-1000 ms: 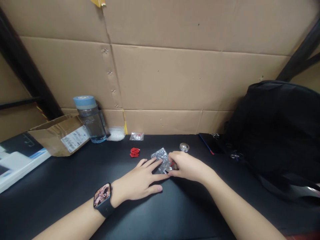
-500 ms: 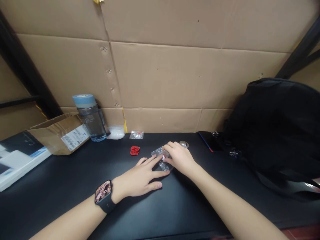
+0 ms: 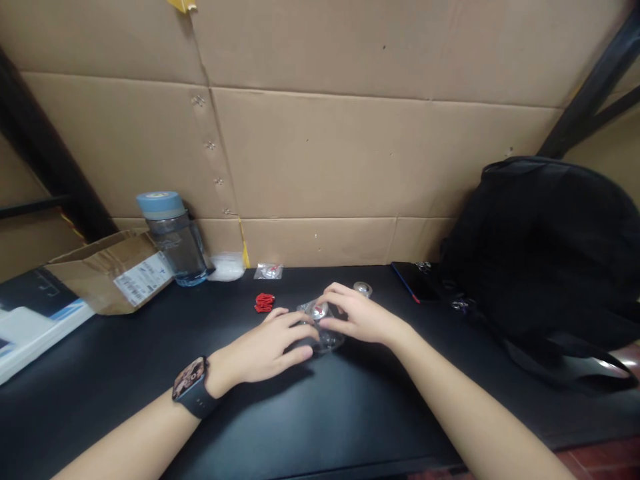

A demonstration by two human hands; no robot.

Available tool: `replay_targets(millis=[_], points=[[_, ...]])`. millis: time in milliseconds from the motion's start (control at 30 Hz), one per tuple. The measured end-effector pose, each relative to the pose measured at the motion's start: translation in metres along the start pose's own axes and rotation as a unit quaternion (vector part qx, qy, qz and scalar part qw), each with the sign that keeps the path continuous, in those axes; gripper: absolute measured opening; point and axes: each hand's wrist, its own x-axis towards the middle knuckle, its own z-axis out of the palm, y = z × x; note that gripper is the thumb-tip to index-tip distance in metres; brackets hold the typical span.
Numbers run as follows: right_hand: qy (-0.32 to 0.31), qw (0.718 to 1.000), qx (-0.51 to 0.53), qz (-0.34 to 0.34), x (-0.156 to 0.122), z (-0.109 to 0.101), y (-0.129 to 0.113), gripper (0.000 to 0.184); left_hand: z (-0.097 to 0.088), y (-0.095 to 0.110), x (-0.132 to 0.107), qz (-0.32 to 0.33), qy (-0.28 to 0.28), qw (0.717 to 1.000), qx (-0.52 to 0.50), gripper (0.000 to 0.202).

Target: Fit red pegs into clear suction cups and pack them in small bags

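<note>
Near the middle of the black table lies a crinkled clear plastic bag (image 3: 330,340). Against it is a small round silver piece with a red mark (image 3: 319,311). The thumb and fingers of my right hand (image 3: 357,315) close around this piece from the right. My left hand (image 3: 273,345), palm down with its fingers apart, reaches to the bag's left side; whether its fingertips press on the bag is hard to tell. A bundle of red cord (image 3: 264,303) lies just beyond my left hand. Behind my right hand sits another round silver piece (image 3: 363,289).
A small clear packet (image 3: 269,271) and a white plastic pack (image 3: 226,267) lie by the cardboard wall (image 3: 320,153). Left stand a blue-lidded water bottle (image 3: 175,240), a brown paper bag (image 3: 110,273) and a white box (image 3: 45,340). Right are a phone (image 3: 415,281) and a black backpack (image 3: 540,253).
My left hand has drawn back to the left, off the plastic bag. The silver piece with the red mark shows more now between my right fingers. The view has shifted slightly.
</note>
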Motion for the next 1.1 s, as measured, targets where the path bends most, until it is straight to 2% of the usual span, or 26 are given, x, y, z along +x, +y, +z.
replay_targets(millis=[67, 167, 267, 367, 467, 600, 767, 933, 1000, 1100], points=[[0.005, 1.0, 0.001, 0.002, -0.002, -0.004, 0.002, 0.02, 0.001, -0.003, 0.001, -0.033, 0.04, 0.999, -0.012, 0.031], [-0.018, 0.999, -0.046, 0.023, -0.003, -0.001, 0.006, 0.025, 0.009, -0.008, 0.007, -0.059, 0.101, 0.993, 0.013, 0.039], [-0.031, 0.994, -0.09, 0.045, -0.006, 0.004, 0.012, 0.038, 0.019, -0.009, 0.015, -0.065, 0.129, 0.988, 0.054, 0.024], [-0.019, 0.991, -0.114, 0.069, -0.007, 0.004, 0.017, 0.042, 0.024, -0.011, 0.02, -0.076, 0.15, 0.983, 0.078, 0.01], [-0.018, 0.995, -0.07, 0.073, -0.004, 0.003, 0.019, 0.03, 0.024, -0.014, 0.018, -0.082, 0.167, 0.979, 0.081, 0.008], [-0.023, 0.999, 0.009, 0.039, 0.001, 0.005, 0.019, 0.004, 0.019, -0.019, 0.011, -0.101, 0.177, 0.976, 0.073, 0.011], [-0.034, 0.997, 0.051, 0.041, 0.0, 0.005, 0.021, 0.006, 0.015, -0.017, 0.008, -0.116, 0.168, 0.977, 0.059, 0.014], [0.001, 0.992, 0.037, 0.118, 0.003, 0.016, 0.023, 0.025, 0.017, -0.01, 0.012, -0.181, 0.224, 0.955, 0.064, 0.017], [0.028, 0.989, -0.006, 0.146, 0.005, 0.022, 0.022, 0.024, 0.017, -0.01, 0.013, -0.203, 0.246, 0.945, 0.079, 0.013], [0.077, 0.985, -0.053, 0.146, 0.006, 0.026, 0.018, 0.015, 0.018, -0.012, 0.013, -0.156, 0.224, 0.958, 0.083, 0.007]])
